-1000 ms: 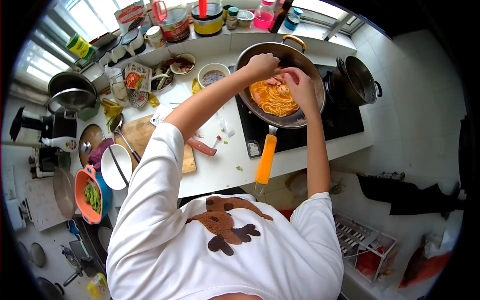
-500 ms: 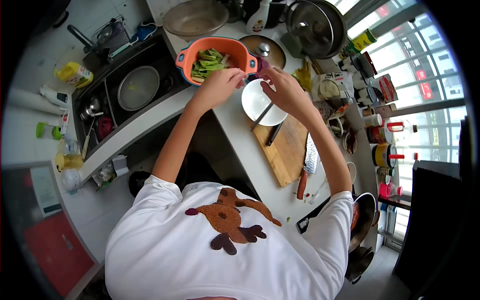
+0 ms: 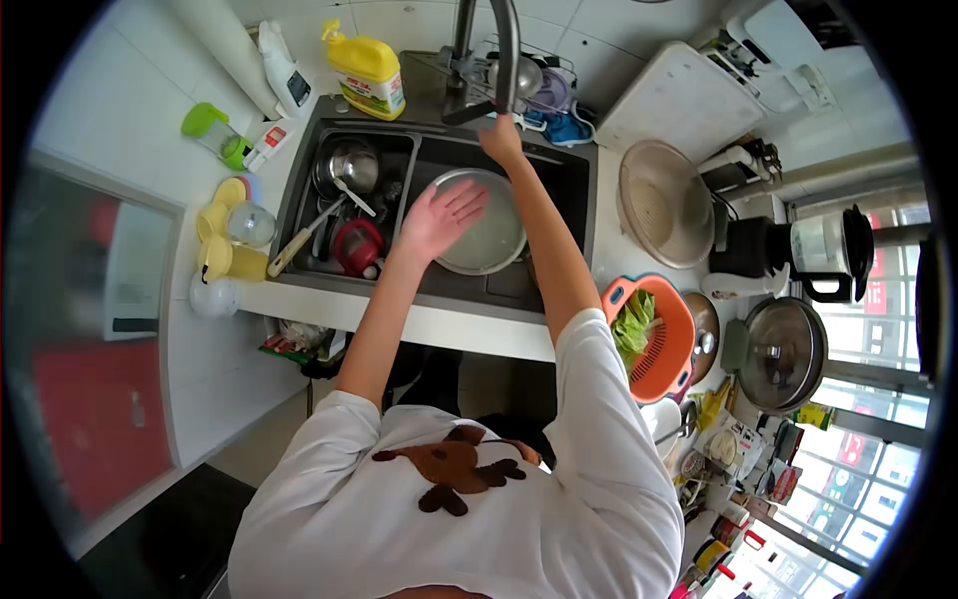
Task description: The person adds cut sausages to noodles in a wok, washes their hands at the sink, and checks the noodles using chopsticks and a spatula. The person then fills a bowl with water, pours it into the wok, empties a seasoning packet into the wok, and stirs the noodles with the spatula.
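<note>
My left hand (image 3: 444, 220) is open with its palm turned up and fingers stretched. It is over the left rim of a round metal basin (image 3: 489, 235) in the right sink bowl, and it holds nothing. My right hand (image 3: 502, 140) is raised to the dark faucet (image 3: 507, 60) at the back of the sink, its fingers closed at the faucet's lower end and partly hidden. The basin appears to hold cloudy water. On the counter to the right, an orange colander (image 3: 671, 349) holds green leafy vegetables (image 3: 633, 327).
The left sink bowl holds a metal pot (image 3: 346, 166), a red item (image 3: 356, 247) and a long-handled utensil (image 3: 299, 243). A yellow pump bottle (image 3: 365, 72) stands behind it. To the right are a translucent bowl (image 3: 664, 205), a white board (image 3: 679, 105) and a lidded pan (image 3: 783, 354).
My body and view have turned left, from the counter with the white bowl and cutting board to the sink. Both hands have left the bowl; my right hand is now at the faucet, my left opened.
</note>
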### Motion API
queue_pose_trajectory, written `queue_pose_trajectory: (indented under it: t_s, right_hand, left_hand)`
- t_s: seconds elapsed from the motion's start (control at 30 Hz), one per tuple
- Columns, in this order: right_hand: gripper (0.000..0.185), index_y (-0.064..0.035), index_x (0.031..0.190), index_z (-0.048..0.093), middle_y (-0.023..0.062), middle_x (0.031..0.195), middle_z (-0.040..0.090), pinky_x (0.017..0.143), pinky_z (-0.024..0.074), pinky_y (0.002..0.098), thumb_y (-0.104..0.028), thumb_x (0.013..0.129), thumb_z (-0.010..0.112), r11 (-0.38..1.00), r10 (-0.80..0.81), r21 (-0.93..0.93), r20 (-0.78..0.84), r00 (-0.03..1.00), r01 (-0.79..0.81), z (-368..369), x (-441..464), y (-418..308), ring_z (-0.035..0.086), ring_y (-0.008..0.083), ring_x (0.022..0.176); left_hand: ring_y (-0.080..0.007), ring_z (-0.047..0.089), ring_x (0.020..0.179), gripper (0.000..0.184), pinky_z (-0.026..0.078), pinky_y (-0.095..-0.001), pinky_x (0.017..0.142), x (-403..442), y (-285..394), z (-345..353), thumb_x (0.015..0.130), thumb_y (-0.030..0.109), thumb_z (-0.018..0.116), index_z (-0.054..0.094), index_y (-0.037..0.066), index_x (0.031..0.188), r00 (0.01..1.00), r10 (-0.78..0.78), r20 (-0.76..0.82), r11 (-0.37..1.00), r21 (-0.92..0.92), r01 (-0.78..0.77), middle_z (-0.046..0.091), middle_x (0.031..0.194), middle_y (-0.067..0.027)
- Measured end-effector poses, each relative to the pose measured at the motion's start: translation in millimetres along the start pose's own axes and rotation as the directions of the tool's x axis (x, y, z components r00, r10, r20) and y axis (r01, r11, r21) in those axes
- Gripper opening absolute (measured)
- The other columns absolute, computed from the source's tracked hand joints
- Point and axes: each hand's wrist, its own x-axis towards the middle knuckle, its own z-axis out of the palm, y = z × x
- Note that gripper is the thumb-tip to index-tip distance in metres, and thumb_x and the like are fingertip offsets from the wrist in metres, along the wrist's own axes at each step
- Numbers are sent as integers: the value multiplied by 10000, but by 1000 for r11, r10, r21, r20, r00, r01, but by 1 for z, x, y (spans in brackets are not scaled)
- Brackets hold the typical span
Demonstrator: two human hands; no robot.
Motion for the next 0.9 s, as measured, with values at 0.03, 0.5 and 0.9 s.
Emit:
queue_pose_trajectory:
  t_s: [0.03,0.5,0.9]
  right_hand:
    - [491,-27,1126,386,217,1073,488,778,420,440,-94,666,543,998,54,-17,7,999,-54,1,2,0,490,413,941]
    - [509,-34,1255,390,106,1242,445,940,308,292,-392,897,338,560,578,669,109,809,-490,6,-98,-16,423,219,1122]
    - [454,-46,1064,523,100,983,558,725,452,325,-433,853,409,-63,607,936,311,731,-347,44,-101,5,563,220,844]
  left_hand:
    - [-337,303,1230,519,217,-427,1054,4,7,0,931,313,215,288,-89,1250,1000,3,1,1000,1,-3,319,1306,-238]
    - [-162,524,884,293,411,-289,786,108,-39,-4,856,381,445,515,117,962,932,216,-289,844,536,-29,551,934,-39]
    - [-182,509,1039,376,390,-280,869,133,-37,-21,836,164,500,470,6,1176,877,389,-284,748,653,-120,525,1146,-123]
